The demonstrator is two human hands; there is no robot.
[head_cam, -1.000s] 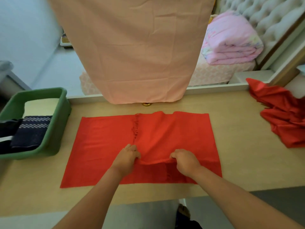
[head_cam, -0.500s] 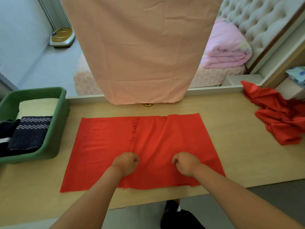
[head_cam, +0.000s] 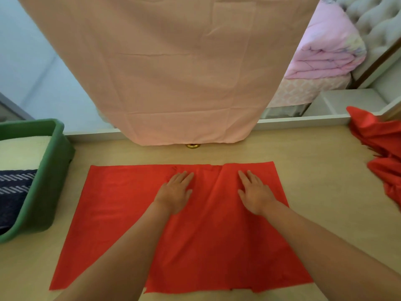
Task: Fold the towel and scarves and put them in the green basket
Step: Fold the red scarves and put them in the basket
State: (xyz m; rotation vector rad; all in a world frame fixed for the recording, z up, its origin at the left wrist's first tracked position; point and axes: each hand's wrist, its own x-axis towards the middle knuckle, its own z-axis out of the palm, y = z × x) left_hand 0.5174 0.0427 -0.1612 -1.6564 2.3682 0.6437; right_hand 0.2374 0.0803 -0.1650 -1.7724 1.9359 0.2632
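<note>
As the red scarf (head_cam: 112, 213) needs smoothing, both palms press flat
Fingers of left hand (head_cam: 174, 192) and right hand (head_cam: 255, 193) straight, close together

Operator body, visible parts: the left hand (head_cam: 175, 192) and the right hand (head_cam: 255, 193) are both bare. The forearms (head_cam: 130, 246) are bare from the wrist back as far as the view reaches. The fingers (head_cam: 244, 177) are broad, with four and a thumb visible on each hand. Nail detail is too blurred to tell.
</note>
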